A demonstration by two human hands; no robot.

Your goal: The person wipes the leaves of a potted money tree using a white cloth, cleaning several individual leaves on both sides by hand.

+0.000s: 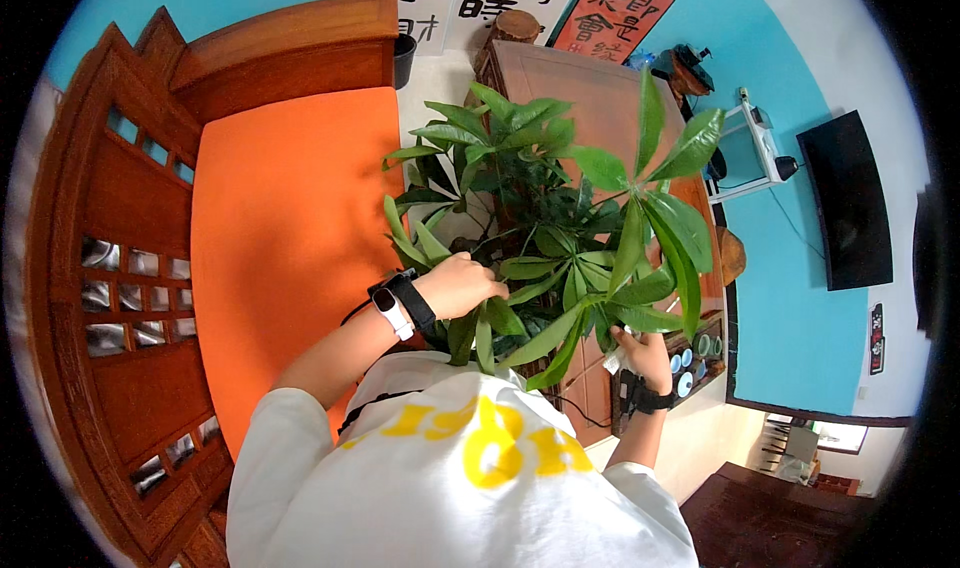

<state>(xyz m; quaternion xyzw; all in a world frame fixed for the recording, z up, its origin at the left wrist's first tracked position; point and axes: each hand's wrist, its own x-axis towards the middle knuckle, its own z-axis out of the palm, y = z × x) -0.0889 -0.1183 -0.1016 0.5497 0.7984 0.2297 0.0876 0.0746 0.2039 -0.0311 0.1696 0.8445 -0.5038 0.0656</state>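
A leafy green potted-type plant (555, 268) with long glossy leaves in whorls spreads in front of me, hiding its base. My left hand (463, 286) reaches in at its near left side, fingers bent among the leaves; whether they grip a leaf or stem is hidden. At the near right side, my right hand (643, 358) has thumb and fingers together at a leaf's lower edge, with a crumpled white tissue or cloth (615, 361) beside the fingers. What exactly the fingers pinch is not clear. Both wrists wear black straps, the left one also a white smart band (391, 313).
An orange-cushioned wooden bench (292, 215) stands left. Behind the plant is a wooden tea table (585, 95), with small cups (684, 384) on a tray at right. A black bin (405, 57) and a log stool (516, 26) stand farther back; a dark wooden surface (765, 519) lies lower right.
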